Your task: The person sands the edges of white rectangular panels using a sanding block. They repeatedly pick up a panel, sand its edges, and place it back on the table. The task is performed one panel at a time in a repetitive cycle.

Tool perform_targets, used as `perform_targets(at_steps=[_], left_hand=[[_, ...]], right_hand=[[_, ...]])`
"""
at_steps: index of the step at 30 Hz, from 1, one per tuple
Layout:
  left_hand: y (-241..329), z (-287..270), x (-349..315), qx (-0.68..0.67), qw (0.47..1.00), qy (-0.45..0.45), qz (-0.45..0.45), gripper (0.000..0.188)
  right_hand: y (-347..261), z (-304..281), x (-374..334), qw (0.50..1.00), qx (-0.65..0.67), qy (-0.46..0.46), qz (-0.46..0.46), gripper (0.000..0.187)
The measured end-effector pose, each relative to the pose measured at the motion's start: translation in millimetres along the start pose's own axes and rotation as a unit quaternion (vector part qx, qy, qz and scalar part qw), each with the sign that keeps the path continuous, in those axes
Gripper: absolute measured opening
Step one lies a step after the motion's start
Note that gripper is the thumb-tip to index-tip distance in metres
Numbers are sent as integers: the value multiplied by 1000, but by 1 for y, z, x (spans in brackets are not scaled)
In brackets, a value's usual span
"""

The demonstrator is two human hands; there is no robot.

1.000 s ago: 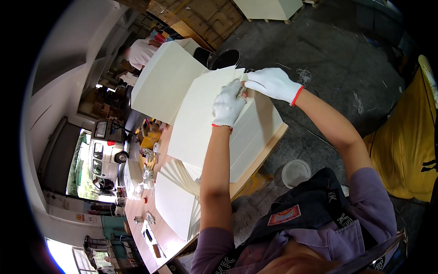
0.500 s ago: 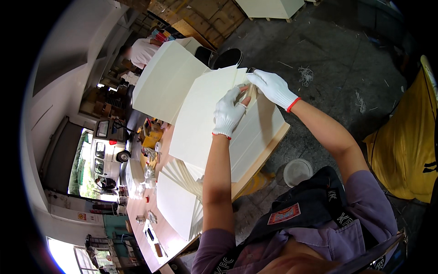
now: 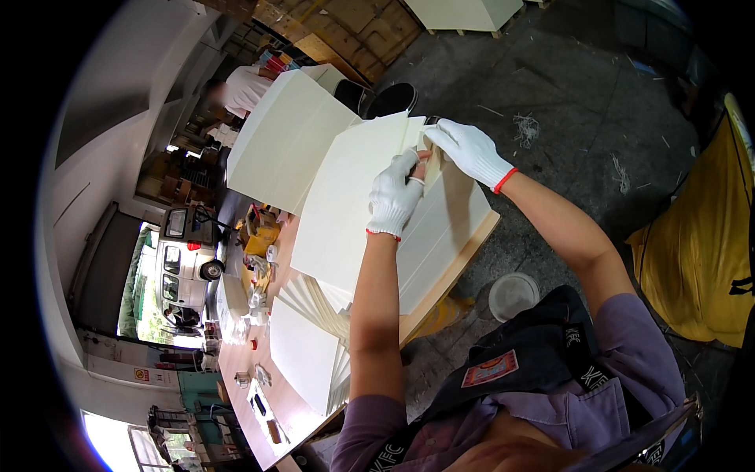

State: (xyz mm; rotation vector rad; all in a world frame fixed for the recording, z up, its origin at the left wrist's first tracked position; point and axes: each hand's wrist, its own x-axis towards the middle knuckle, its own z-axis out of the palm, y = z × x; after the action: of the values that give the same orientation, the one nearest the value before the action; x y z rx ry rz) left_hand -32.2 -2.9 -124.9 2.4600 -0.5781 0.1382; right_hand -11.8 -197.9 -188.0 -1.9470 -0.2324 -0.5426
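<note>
A tall stack of large cream-white paper sheets lies on the table, its front side sloping toward me. My left hand, in a white knitted glove with bare thumb and fingertip showing, pinches the sheets' edges near the stack's far right corner. Right beside it, my right hand, in a white glove with a red cuff, rests with its fingers together and bent over the same corner. Several sheet edges are fanned a little between the two hands. The right thumb is hidden behind the paper.
Fanned sheets lie on the near part of the wooden table, with a knife-like tool beside them. A round white bucket stands on the floor, and a large yellow sack at the right. A person works at the far left.
My left thumb and fingertips have shifted slightly at the sheet edges. Both hands stay at the same corner, and the stack has barely moved.
</note>
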Motion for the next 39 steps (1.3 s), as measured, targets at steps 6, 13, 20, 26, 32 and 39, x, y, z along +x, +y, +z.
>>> perform_targets(at_steps=[6,13,20,26,32,39], left_hand=[[-7,2,-1,14,1000,-4,-13,33],[-1,0,1,-11,999,-24,-38,34],[-9,4,0,-6,997,54,58,33],[0,1,1,36,999,-13,-7,32],[-5,3,1,16,1000,-9,-15,36],[3,2,-5,11,999,44,28,30]], right_hand=[[2,7,-1,1000,3,17,-4,46],[3,5,-1,1000,8,24,-4,47],[-9,-1,-2,999,-13,-11,42,46],[0,4,-4,1000,10,21,10,45],[-1,4,-3,1000,5,22,13,46],[-13,-6,-4,998,22,-15,59,49]])
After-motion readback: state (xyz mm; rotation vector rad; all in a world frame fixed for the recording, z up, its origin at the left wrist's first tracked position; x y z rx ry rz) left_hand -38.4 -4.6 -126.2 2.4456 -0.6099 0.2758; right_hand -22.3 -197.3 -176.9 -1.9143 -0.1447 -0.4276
